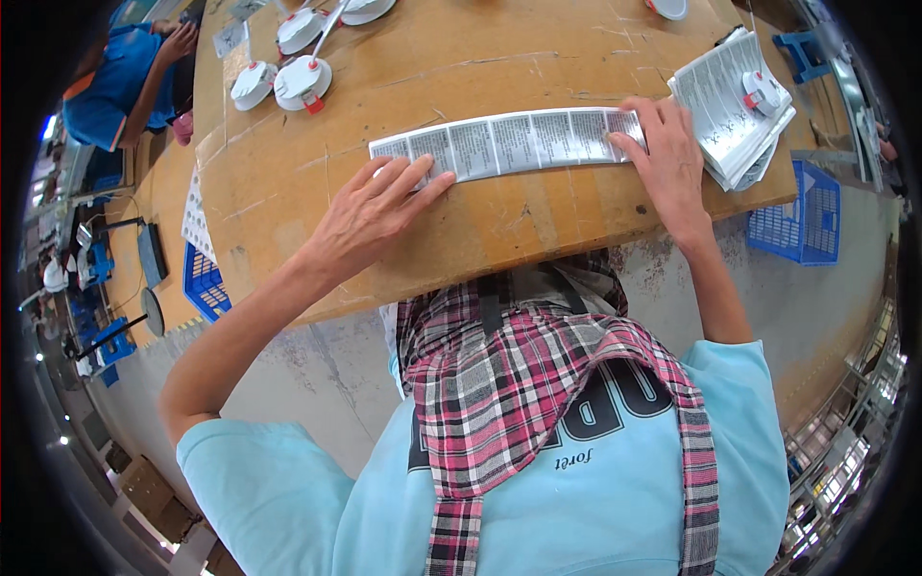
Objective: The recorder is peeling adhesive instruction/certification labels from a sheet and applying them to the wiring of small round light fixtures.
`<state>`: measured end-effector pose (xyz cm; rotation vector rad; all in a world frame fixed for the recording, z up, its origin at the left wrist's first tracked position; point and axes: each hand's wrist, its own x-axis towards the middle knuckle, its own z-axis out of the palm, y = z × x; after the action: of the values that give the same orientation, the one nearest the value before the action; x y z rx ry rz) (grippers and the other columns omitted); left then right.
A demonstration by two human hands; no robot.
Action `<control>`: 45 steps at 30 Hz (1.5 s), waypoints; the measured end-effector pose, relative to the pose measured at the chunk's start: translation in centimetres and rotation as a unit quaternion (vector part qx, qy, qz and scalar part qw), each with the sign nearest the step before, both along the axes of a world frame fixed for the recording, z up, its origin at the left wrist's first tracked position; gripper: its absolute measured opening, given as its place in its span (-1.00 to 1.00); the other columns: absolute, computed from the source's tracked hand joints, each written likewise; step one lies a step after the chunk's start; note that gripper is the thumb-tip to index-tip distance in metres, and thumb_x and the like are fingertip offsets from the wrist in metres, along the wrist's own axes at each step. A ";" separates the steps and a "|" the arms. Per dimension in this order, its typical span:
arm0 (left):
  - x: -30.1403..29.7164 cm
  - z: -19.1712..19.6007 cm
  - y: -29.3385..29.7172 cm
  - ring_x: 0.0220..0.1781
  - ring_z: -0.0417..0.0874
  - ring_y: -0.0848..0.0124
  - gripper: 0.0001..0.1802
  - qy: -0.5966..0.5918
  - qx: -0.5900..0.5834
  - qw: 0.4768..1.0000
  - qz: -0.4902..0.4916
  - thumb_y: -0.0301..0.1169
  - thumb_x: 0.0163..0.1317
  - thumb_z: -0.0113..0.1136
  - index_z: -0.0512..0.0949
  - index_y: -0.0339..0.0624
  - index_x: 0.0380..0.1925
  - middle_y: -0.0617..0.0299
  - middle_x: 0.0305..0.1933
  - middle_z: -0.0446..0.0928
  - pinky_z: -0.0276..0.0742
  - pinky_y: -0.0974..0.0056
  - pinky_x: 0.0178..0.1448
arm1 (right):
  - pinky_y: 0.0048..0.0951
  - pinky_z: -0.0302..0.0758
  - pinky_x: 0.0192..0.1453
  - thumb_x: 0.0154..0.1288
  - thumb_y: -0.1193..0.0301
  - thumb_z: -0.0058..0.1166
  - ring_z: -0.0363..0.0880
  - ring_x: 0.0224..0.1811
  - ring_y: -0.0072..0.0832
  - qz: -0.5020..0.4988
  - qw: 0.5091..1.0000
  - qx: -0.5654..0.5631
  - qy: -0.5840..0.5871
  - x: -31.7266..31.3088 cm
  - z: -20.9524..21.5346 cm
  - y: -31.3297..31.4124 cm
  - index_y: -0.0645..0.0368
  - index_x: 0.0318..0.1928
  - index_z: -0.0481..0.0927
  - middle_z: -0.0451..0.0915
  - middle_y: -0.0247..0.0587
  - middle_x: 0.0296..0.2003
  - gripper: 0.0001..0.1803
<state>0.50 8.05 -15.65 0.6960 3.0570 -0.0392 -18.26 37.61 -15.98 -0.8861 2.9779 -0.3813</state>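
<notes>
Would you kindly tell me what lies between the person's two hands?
In the head view, a long, printed silver strip spans the stretch between the left hand and the right hand, with fingers at both ends.

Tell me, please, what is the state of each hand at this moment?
Left hand: open, resting on the left end of the silver strip.
Right hand: at the strip's right end, thumb on top; whether it grips cannot be told.
</notes>
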 end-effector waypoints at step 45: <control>-2.7 0.2 -1.7 -0.01 0.52 0.16 -0.51 0.049 0.079 0.995 -0.029 -0.57 -0.02 0.19 0.42 -0.24 0.01 0.08 -0.06 0.48 0.53 0.18 0.03 | -0.33 0.45 0.07 0.07 0.37 0.21 0.51 -0.05 -0.31 0.362 0.916 -0.100 0.141 2.0 -0.2 -2.4 0.16 -0.09 0.49 0.48 -0.20 -0.13 -0.63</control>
<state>-2.24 6.30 -15.50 0.8153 3.1584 0.1766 -16.26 35.20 -16.16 -2.1065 2.5686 -0.5585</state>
